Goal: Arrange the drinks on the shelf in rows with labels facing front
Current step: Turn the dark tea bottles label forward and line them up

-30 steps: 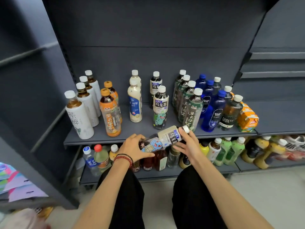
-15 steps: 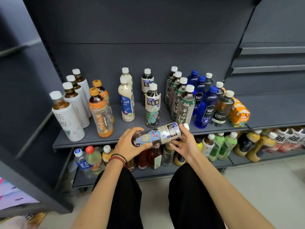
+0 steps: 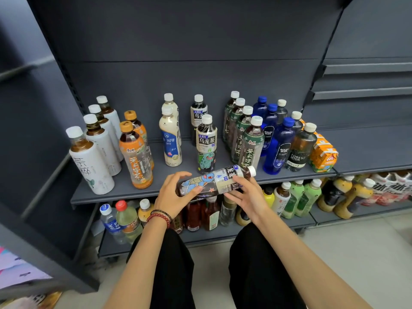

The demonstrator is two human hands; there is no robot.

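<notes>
"Head view: where's the turtle-label bottle (image 3: pixel 214 180)?"

"In the air, lying on its side just in front of the upright oolong bottle (image 3: pixel 206 148). Its white cap (image 3: pixel 252 171) points off to that bottle's right, over the front lip of the shelf (image 3: pixel 124 188)."

"And the hands?"

"The left hand (image 3: pixel 171 195) is wrapped round the base end, thumb across the label. The right hand (image 3: pixel 249 197) lies under the neck end with its fingers spread. Whether it clamps or merely props, I cannot tell from this angle."

"How should it go down?"

"I'd tip the cap up and turn the turtle to face outward. Then stand it directly in front of the upright oolong bottle, since the two look like the same brand and belong in one row. Room there looks tight, so lower it straight. The green-label jasmine bottle (image 3: pixel 252 148) stands close to the right of the upright oolong bottle and could be knocked."
</notes>
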